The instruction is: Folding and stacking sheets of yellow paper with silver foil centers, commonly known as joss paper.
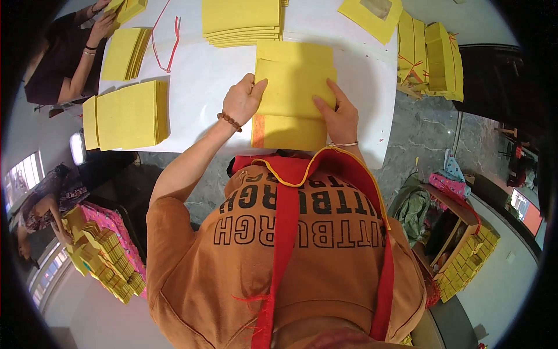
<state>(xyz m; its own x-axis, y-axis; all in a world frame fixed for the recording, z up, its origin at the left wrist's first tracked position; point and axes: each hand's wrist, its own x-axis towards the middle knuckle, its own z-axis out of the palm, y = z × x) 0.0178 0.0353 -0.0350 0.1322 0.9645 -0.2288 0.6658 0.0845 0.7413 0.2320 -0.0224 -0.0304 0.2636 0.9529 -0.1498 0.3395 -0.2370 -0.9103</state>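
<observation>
A stack of yellow paper sheets [296, 93] is between my hands near the front edge of the white table [197, 110]. My left hand [243, 100] grips its left edge, thumb on top and the other fingers curled by the side. My right hand [340, 113] closes on the right edge, with the thumb resting on the top sheet. Partly beneath this stack lies more yellow paper [293, 132], offset toward me, with an orange-red strip at its left end. How thick the held stack is cannot be made out.
Other yellow paper stacks stand at the far middle [241, 20] and left [131, 115]. A red cord [174, 43] lies at the far left. Tied yellow bundles [430, 58] sit beyond the right edge. Another person's hands [102, 29] handle yellow paper at the far left corner.
</observation>
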